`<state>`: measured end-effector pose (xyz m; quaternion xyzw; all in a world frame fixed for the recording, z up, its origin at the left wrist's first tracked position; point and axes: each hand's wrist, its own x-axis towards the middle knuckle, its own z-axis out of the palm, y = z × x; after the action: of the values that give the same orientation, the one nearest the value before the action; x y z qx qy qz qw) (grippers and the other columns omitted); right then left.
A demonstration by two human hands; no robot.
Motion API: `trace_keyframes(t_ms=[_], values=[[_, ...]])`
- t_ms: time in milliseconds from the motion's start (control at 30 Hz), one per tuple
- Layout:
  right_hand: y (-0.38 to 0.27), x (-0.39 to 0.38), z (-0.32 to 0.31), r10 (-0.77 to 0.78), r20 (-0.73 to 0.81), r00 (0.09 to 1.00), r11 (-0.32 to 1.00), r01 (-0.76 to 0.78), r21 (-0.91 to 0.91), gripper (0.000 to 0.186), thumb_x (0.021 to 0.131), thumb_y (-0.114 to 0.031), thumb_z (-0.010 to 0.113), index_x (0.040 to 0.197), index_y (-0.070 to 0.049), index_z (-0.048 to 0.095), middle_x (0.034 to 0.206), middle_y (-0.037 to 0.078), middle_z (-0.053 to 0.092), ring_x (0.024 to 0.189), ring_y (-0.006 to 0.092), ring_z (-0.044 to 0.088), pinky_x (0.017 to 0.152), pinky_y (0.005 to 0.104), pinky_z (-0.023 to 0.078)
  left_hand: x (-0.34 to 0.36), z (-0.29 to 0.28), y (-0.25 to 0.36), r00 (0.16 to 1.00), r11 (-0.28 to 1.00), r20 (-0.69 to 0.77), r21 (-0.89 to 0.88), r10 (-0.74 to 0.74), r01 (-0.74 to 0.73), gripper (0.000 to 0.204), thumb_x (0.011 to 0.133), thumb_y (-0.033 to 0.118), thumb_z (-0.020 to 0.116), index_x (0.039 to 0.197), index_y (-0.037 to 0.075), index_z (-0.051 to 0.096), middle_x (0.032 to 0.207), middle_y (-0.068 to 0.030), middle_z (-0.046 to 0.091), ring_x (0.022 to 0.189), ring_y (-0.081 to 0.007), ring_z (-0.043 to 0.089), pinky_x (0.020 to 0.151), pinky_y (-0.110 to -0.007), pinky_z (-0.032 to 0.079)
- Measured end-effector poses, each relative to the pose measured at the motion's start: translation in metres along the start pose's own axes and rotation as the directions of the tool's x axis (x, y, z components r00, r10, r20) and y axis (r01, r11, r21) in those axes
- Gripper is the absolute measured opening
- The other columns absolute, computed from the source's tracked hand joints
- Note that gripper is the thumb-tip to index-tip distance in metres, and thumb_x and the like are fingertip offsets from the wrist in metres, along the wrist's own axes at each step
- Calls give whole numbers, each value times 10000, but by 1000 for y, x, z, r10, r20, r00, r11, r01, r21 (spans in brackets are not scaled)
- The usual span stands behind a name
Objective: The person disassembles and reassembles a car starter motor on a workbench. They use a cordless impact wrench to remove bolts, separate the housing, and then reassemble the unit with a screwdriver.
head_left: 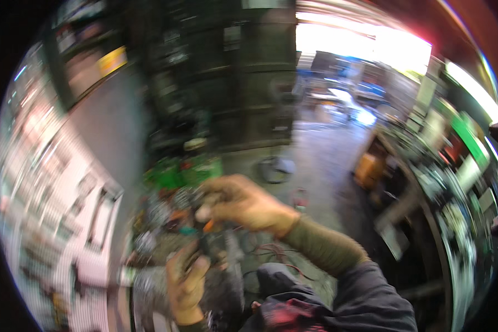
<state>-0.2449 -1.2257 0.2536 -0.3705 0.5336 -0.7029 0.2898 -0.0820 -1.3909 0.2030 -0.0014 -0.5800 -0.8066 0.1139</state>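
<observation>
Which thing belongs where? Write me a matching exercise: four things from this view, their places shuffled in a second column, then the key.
Things
1. Right hand
2. Yellow panel
3. Left hand
4. Blurred orange object

Places in the picture
A. Nearest the lower edge of these four
B. Farthest right of these four
C. Nearest the centre of these four
D. In the upper left

Right pairs: 1-C, 2-D, 3-A, 4-B
</observation>
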Motion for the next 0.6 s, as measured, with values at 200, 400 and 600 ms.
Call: trace_keyframes(t_ms=[200,400,600], values=[[59,-194,-56,-8,-49,999,1000,9,17,414,983,-116,697,1354,31,588,1226,77,685,1139,155,587,986,333,499,-24,125,-105,920,981,342,38,-192,190,424,1059,411,623,1282,51,622,802,-19,643,666,-152,594,630,-294,507],[101,-445,-131,-21,-543,840,997,56,48,572,1052,-241,653,1549,-25,470,1492,109,565,1347,178,521,1129,356,448,-54,293,-244,688,873,540,345,-486,346,406,1062,507,599,1123,110,658,784,62,506,590,-8,427,514,-203,315],[59,-747,-182,13,-984,179,933,-355,-52,439,991,-188,709,1387,-22,617,1168,73,732,1057,150,670,944,333,545,-90,542,-378,398,826,755,331,-522,456,261,1027,213,696,1115,-32,712,684,1,572,577,-90,485,542,-268,386]])
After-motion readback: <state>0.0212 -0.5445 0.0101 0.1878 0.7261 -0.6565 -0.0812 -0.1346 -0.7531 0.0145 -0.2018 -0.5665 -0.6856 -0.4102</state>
